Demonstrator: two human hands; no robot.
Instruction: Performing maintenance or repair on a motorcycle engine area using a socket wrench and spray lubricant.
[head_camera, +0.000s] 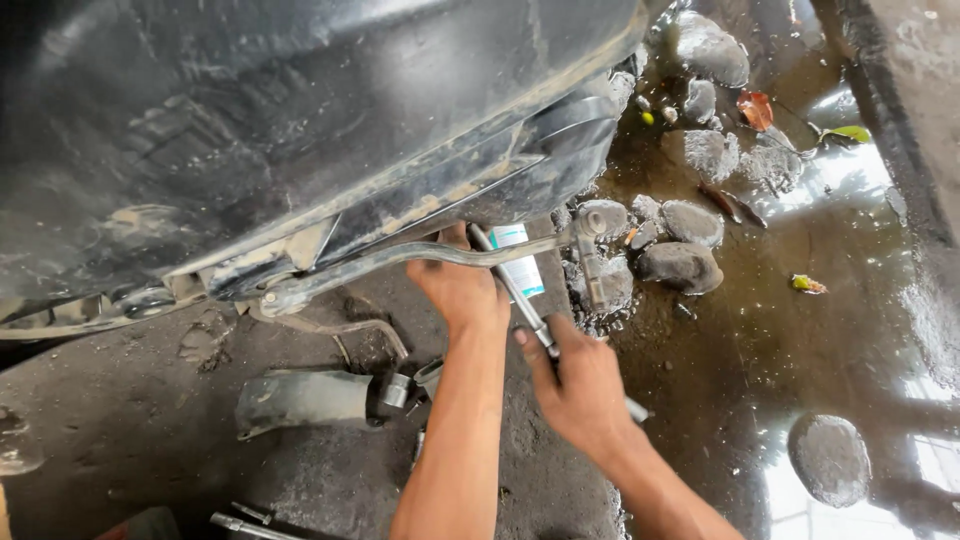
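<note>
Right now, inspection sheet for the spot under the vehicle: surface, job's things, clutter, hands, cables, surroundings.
Surface: dirt ground, dark and damp; standing water to the right.
Job's things: long metal wrench running up under the black vehicle body; bent metal rod across the underside edge.
Clutter: loose dark metal part and small metal socket on the ground; more tool ends at the bottom edge.
Hands: left hand up against the underside by the rod; right hand closed around the wrench shaft.
Cables: nothing seen.
Surroundings: stones and fallen leaves in the wet patch.
</note>
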